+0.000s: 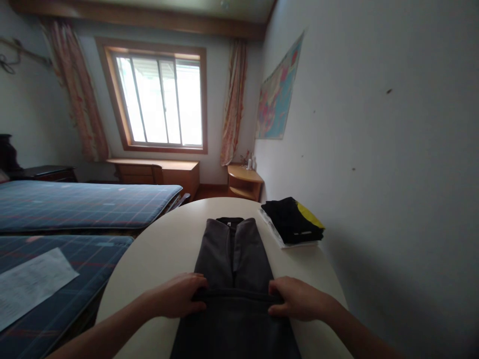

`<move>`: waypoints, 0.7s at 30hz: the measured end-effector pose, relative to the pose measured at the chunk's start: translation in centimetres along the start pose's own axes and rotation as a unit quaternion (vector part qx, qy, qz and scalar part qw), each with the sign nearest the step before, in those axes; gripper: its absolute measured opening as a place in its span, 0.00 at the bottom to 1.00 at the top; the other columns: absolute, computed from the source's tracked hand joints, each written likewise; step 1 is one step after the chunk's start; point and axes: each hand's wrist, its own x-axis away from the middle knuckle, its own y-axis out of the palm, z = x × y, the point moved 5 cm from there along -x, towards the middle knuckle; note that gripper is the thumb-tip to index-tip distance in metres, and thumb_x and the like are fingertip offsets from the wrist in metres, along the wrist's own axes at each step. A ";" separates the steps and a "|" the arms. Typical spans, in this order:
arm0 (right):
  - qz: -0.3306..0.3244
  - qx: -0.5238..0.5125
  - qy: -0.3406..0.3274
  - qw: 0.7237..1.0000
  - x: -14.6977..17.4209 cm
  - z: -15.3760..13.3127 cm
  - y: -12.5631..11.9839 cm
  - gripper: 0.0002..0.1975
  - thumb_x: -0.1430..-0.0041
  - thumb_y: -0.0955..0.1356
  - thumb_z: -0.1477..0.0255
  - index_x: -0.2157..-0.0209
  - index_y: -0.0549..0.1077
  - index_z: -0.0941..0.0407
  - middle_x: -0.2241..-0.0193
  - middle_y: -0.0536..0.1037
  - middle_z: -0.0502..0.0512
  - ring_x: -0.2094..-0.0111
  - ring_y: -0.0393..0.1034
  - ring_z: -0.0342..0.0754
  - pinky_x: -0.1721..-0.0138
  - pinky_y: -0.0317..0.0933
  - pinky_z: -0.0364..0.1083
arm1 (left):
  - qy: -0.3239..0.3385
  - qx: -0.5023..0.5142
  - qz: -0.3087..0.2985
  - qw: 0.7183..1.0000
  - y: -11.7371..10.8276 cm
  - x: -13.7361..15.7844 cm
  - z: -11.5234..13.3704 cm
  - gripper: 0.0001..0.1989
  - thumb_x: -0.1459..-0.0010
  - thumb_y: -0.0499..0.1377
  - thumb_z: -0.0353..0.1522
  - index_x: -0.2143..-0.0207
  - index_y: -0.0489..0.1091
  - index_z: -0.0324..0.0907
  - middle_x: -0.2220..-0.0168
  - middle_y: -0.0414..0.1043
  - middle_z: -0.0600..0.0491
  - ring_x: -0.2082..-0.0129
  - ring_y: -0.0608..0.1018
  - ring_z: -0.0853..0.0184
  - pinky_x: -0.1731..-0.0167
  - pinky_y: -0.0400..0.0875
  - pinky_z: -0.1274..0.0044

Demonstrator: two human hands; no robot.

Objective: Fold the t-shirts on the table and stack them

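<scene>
A dark grey top (247,249) lies lengthwise on the round cream table (142,264), its neck opening and small label at the far end. Across its middle runs a folded edge, and the nearer part looks darker and runs out of the picture at the bottom. My left hand (183,294) grips the left end of that edge, thumb below and fingers above. At the right end, my right hand (294,298) pinches the cloth in the same way. Some fingertips are hidden by the fabric.
A stack of folded clothes (294,222), black and yellow on top with white beneath, sits at the table's right rim beside the wall (392,199). Left of the table are two plaid mattresses (86,202), the nearer bearing a sheet of paper (37,284). A low corner shelf (245,174) stands beyond.
</scene>
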 end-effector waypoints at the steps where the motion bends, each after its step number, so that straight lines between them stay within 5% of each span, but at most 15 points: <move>1: -0.014 -0.006 -0.011 1.000 -0.1 0.0 0.0 0.13 0.50 0.72 0.64 0.63 0.76 0.54 0.66 0.78 0.52 0.67 0.70 0.48 0.70 0.54 0.43 | 0.004 0.010 0.000 1.000 -0.1 0.2 0.2 0.09 0.45 0.59 0.37 0.62 0.70 0.45 0.61 0.75 0.51 0.61 0.76 0.60 0.62 0.67 0.74; 5: -0.054 -0.059 -0.064 0.995 -0.3 0.1 -1.3 0.12 0.45 0.69 0.64 0.59 0.75 0.54 0.67 0.76 0.49 0.68 0.68 0.45 0.70 0.55 0.41 | -0.001 0.066 0.010 0.998 -1.8 0.5 0.4 0.10 0.41 0.56 0.37 0.58 0.70 0.46 0.63 0.74 0.54 0.64 0.76 0.63 0.65 0.65 0.76; 8: -0.023 -0.100 -0.089 0.991 -1.2 0.4 -4.4 0.14 0.40 0.66 0.62 0.58 0.74 0.55 0.66 0.76 0.50 0.67 0.67 0.45 0.67 0.58 0.42 | 0.012 0.119 0.037 0.992 -4.9 -0.4 0.1 0.12 0.39 0.55 0.39 0.57 0.71 0.45 0.65 0.74 0.55 0.66 0.74 0.65 0.66 0.65 0.77; 15: 0.182 -0.146 -0.109 0.966 -6.9 1.8 -13.1 0.17 0.36 0.63 0.61 0.55 0.73 0.58 0.61 0.77 0.55 0.60 0.70 0.49 0.58 0.63 0.45 | 0.044 0.113 0.191 0.974 -13.7 -5.9 -3.0 0.16 0.38 0.54 0.42 0.56 0.72 0.42 0.64 0.75 0.53 0.66 0.74 0.65 0.64 0.67 0.76; 21: 0.305 -0.124 -0.098 0.939 -13.3 3.5 -16.6 0.14 0.36 0.63 0.66 0.54 0.72 0.59 0.59 0.78 0.57 0.58 0.72 0.49 0.54 0.63 0.47 | 0.041 0.078 0.278 0.957 -16.4 -11.7 -7.6 0.15 0.39 0.55 0.40 0.57 0.72 0.39 0.64 0.76 0.51 0.65 0.76 0.64 0.63 0.68 0.75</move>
